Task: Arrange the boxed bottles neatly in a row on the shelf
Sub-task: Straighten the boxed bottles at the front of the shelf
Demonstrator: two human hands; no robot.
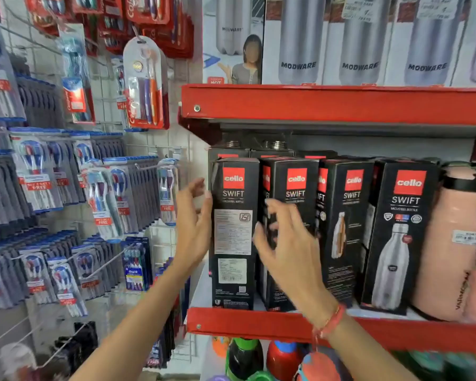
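Observation:
Several black boxed bottles marked "cello SWIFT" stand in a row on the red shelf [259, 324]. The leftmost box [232, 235] shows its label side. My left hand [194, 224] rests flat against its left edge, fingers spread. My right hand [283, 243] hovers with fingers apart in front of the second box [296, 182], between it and the leftmost box, holding nothing. The third box [344, 229] and the fourth box [399, 235] stand to the right, slightly angled. More black boxes stand behind the front row.
A pink flask [451, 243] stands right of the boxes. Modware bottle boxes [360, 42] fill the shelf above. Toothbrush packs [99, 204] hang on a wire rack to the left. Coloured bottles [280, 358] sit on the shelf below.

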